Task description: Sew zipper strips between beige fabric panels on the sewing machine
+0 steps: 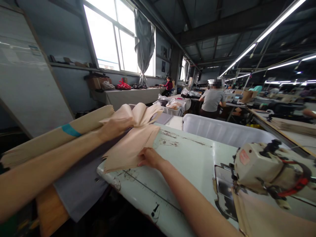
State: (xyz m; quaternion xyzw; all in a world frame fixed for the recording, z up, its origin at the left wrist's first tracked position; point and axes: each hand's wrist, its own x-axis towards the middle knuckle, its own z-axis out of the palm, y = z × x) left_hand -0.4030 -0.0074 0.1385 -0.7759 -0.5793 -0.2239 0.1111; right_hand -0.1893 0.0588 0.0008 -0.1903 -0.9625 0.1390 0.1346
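Observation:
A stack of thin beige fabric pieces [130,144] lies at the left end of the pale green sewing table [190,154]. Its upper layers are folded back and fanned out. My left hand [119,124], slightly blurred, grips these turned-back layers at the far side; its fingertips are partly hidden. At the stack's right edge, my right hand [151,158] has its fingers curled and pinched on the fabric. To the right stands a sewing machine [261,168], with another beige piece [274,210] lying below its head.
A beige roll with a blue band [71,129] lies left, beside grey cloth [81,187]. Behind the table is a white plastic bin [222,128]. A person in a grey shirt [213,100] works farther back. Stacked beige pieces [293,126] rest on the right-hand table.

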